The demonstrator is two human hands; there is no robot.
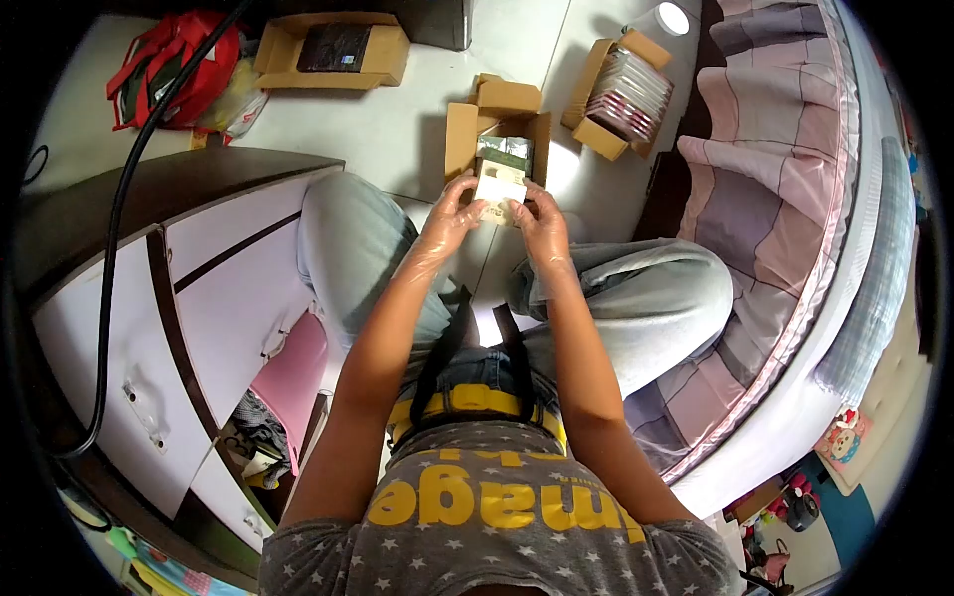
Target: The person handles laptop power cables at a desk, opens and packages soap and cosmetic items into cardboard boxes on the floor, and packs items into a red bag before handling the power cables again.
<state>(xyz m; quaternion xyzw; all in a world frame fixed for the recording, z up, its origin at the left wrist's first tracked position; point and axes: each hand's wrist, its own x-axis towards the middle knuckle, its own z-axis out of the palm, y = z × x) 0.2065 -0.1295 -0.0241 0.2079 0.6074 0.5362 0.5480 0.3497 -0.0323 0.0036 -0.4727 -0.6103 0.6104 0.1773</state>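
My left hand [457, 216] and my right hand [543, 221], both in thin clear plastic gloves, hold a small pale cream box [502, 191] between them, one at each side. Dark print shows on the box, too small to read. The box is held at the near edge of an open cardboard box [461, 139] on the floor. Inside that cardboard box, just beyond my fingers, lie dark items in shiny clear wrapping [507, 151].
Another cardboard box [388, 68] holds a dark packet. To its right, an open carton [586, 86] contains a row of clear cases. A red bag [189, 70] lies at the upper left. White drawers [238, 248] stand left, a bed with a pink-grey skirt [755, 189] right.
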